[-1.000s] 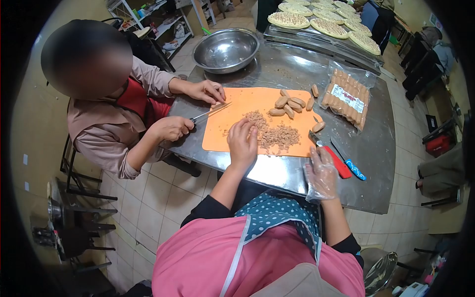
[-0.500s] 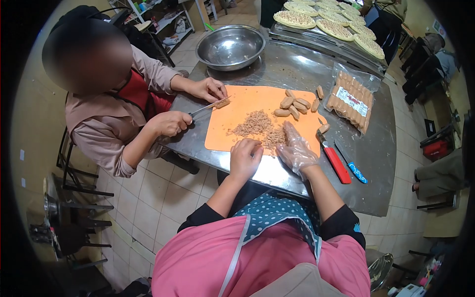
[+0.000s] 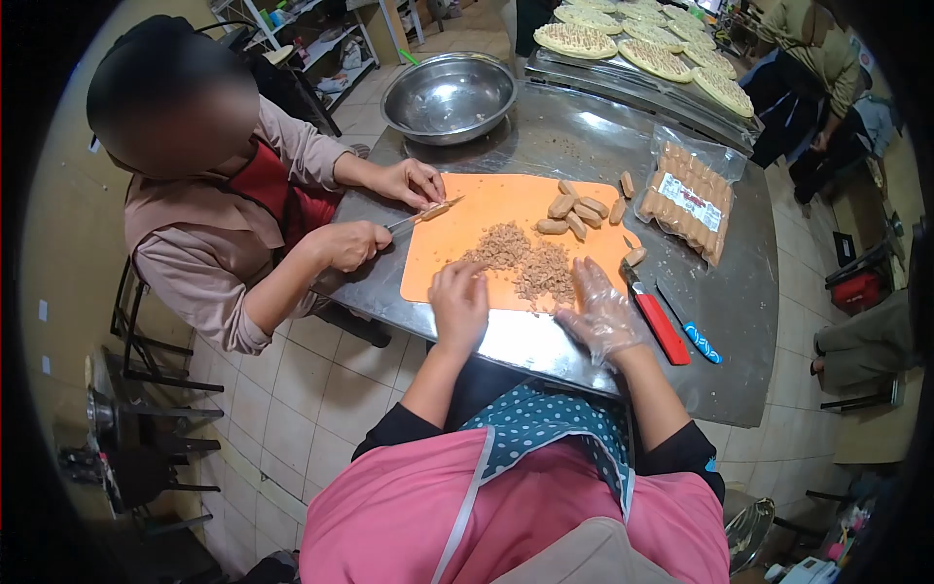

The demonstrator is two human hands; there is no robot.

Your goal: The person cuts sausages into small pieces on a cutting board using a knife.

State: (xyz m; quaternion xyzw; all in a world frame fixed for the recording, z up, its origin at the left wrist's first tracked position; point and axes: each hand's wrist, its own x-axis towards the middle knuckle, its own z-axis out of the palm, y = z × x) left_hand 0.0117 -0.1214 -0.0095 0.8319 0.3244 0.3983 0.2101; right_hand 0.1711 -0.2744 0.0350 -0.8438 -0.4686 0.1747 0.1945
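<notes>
Had chopped sausage [image 3: 547, 273] heaped on the orange board [image 3: 433, 234], between and just beyond left hand [image 3: 459, 300] and gloved right hand [image 3: 599, 316]. Held nothing visible, with left fingers loosely curved and right fingers spread. Looked light, soft, crumbly; seemed best cupped from both sides, not pinched.

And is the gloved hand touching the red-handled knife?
Apart: the head view shows a strip of steel tabletop between the gloved right hand and the red-handled knife.
</notes>
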